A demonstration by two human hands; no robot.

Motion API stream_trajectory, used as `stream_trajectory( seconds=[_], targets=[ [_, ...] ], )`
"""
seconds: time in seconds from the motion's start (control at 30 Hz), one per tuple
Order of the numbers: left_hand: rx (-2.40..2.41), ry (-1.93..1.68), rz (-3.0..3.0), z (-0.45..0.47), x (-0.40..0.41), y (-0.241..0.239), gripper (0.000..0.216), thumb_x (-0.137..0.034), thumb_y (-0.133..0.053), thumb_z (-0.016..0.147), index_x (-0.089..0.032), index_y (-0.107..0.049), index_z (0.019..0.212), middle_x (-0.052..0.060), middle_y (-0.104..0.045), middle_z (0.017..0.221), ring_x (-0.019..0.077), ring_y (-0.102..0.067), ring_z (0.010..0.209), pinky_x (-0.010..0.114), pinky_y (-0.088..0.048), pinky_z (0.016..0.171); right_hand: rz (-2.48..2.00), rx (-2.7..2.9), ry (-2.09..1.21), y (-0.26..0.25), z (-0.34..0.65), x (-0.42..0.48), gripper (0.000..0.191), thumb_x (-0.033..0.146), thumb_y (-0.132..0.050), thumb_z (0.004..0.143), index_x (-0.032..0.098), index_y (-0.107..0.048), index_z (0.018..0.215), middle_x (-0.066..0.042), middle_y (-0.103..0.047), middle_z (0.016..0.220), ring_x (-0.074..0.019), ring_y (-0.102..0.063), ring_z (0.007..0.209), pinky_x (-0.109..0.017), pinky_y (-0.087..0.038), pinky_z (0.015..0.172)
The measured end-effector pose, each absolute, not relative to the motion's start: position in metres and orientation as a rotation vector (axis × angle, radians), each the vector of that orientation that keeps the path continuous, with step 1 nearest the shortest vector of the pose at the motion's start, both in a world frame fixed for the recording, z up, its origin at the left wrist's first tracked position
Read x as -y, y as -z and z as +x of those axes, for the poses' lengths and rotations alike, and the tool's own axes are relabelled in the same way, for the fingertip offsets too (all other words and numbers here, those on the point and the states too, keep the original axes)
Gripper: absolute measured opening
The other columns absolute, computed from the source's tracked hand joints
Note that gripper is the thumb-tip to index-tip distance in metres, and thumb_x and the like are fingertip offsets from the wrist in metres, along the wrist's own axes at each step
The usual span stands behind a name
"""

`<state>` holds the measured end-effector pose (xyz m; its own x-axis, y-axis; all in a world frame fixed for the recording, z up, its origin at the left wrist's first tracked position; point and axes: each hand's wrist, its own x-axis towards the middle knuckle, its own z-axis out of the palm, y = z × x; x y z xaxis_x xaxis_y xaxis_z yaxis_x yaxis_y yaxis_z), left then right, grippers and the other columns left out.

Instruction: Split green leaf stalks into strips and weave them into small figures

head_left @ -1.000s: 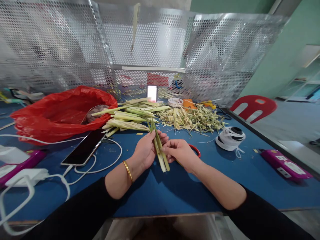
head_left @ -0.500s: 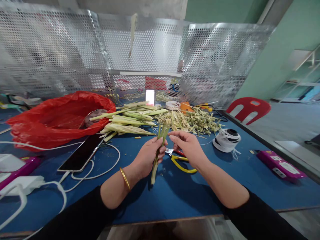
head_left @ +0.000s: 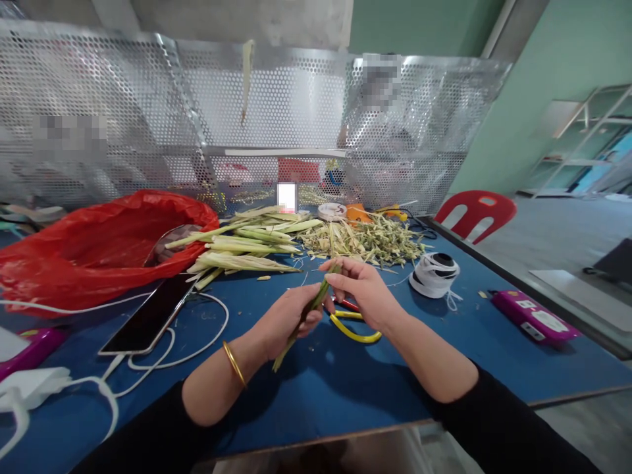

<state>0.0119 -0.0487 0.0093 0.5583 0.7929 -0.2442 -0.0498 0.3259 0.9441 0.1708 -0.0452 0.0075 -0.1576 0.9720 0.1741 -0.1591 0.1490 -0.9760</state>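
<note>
Over the blue table (head_left: 345,408), both hands (head_left: 289,319) (head_left: 368,289) hold the green strip (head_left: 319,295), now tilted more than before.

Left hand (head_left: 285,318): we keep its fingers curled into a closed grip, thumb uppermost.
Right hand (head_left: 364,289): we pinch thumb against fingers, just beside and slightly above our left.
Left forearm (head_left: 210,392): we slant it in from the lower left.
Right forearm (head_left: 434,362): we angle it from the lower right.

Handicraft workshop
A blue worktable (head_left: 345,401) bears plant stalks (head_left: 251,245), heaped trimmings (head_left: 378,240), scissors (head_left: 359,338) and a white spool (head_left: 434,282), before a perforated metal partition (head_left: 271,99).
</note>
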Motion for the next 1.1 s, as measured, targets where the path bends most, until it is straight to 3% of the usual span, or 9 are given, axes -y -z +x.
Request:
stream_trajectory(
  seconds=[0.13,0.23,0.3,0.47,0.57,0.63,0.73,0.9,1.1],
  targets=[
    [-0.818,-0.631,1.114,0.012,0.052,-0.016,0.028,-0.037,-0.050,0.083,-0.015,-0.063,0.072,-0.003,-0.044,0.049,0.0067,-0.036,0.038,0.018,-0.034,0.040,-0.930,1.343,-1.235,-0.011,0.174,0.045,0.022,0.037,-0.070,0.068,0.017,-0.060,0.068,0.005,-0.050,0.050,-0.0072,-0.042,0.045,-0.021,-0.034,0.047],
    [-0.814,-0.724,1.169,0.012,0.051,-0.022,0.021,-0.033,-0.058,0.079,-0.014,-0.066,0.079,0.005,-0.063,0.068,0.0116,-0.055,0.050,0.022,-0.046,0.054,-0.953,1.373,-1.224,-0.012,0.176,0.045,0.024,0.038,-0.071,0.066,0.017,-0.059,0.066,0.005,-0.052,0.051,-0.0069,-0.042,0.044,-0.021,-0.033,0.046],
    [-0.816,-0.754,1.291,0.012,0.050,-0.025,0.019,-0.032,-0.060,0.079,-0.014,-0.066,0.078,0.006,-0.065,0.072,0.0124,-0.058,0.055,0.022,-0.046,0.058,-0.978,1.383,-1.196,-0.011,0.175,0.045,0.025,0.039,-0.070,0.066,0.017,-0.058,0.064,0.005,-0.052,0.051,-0.0068,-0.042,0.043,-0.021,-0.033,0.045],
    [-0.892,-0.773,1.634,0.014,0.047,-0.022,0.021,-0.028,-0.055,0.082,-0.016,-0.061,0.067,0.000,-0.057,0.058,0.0094,-0.051,0.048,0.018,-0.041,0.051,-1.000,1.405,-1.166,-0.013,0.170,0.046,0.025,0.038,-0.066,0.070,0.018,-0.055,0.061,0.004,-0.053,0.049,-0.0078,-0.042,0.043,-0.021,-0.034,0.045],
    [-0.948,-0.800,1.485,0.012,0.045,-0.017,0.020,-0.026,-0.052,0.084,-0.016,-0.058,0.068,-0.003,-0.051,0.056,0.0081,-0.047,0.044,0.018,-0.040,0.046,-1.093,1.581,-1.093,-0.019,0.185,0.041,0.017,0.035,-0.058,0.077,0.019,-0.061,0.078,0.001,-0.061,0.062,-0.0108,-0.052,0.051,-0.024,-0.041,0.053],
    [-0.945,-0.788,1.268,0.009,0.042,-0.015,0.014,-0.023,-0.053,0.083,-0.016,-0.059,0.073,-0.004,-0.048,0.057,0.0068,-0.044,0.043,0.017,-0.039,0.044,-1.309,1.739,-0.772,-0.023,0.208,0.035,0.017,0.031,-0.057,0.079,0.020,-0.064,0.091,-0.001,-0.066,0.076,-0.0136,-0.059,0.062,-0.026,-0.044,0.061],
    [-0.928,-0.769,0.984,0.004,0.036,-0.012,0.010,-0.019,-0.052,0.084,-0.014,-0.058,0.077,-0.004,-0.047,0.059,0.0048,-0.043,0.044,0.015,-0.038,0.043,-1.862,1.920,-0.093,-0.020,0.249,0.025,0.013,0.020,-0.058,0.078,0.019,-0.068,0.086,-0.007,-0.065,0.096,-0.0188,-0.060,0.083,-0.028,-0.041,0.072],
    [-0.923,-0.755,0.777,0.005,0.033,-0.006,0.010,-0.014,-0.049,0.085,-0.012,-0.057,0.080,-0.003,-0.048,0.063,0.0047,-0.046,0.044,0.015,-0.039,0.041,-2.091,2.087,-0.168,0.009,0.282,0.015,0.009,0.013,-0.065,0.069,0.018,-0.069,0.076,-0.005,-0.067,0.082,-0.0179,-0.060,0.077,-0.024,-0.036,0.062],
    [-0.908,-0.691,0.727,0.010,0.037,-0.003,0.012,-0.016,-0.048,0.087,-0.012,-0.055,0.078,-0.004,-0.044,0.060,0.0043,-0.043,0.042,0.014,-0.036,0.038,-2.110,2.057,-0.175,0.030,0.275,0.006,0.009,0.014,-0.058,0.077,0.017,-0.064,0.072,-0.006,-0.066,0.085,-0.0167,-0.058,0.079,-0.023,-0.032,0.060]
  ],
)
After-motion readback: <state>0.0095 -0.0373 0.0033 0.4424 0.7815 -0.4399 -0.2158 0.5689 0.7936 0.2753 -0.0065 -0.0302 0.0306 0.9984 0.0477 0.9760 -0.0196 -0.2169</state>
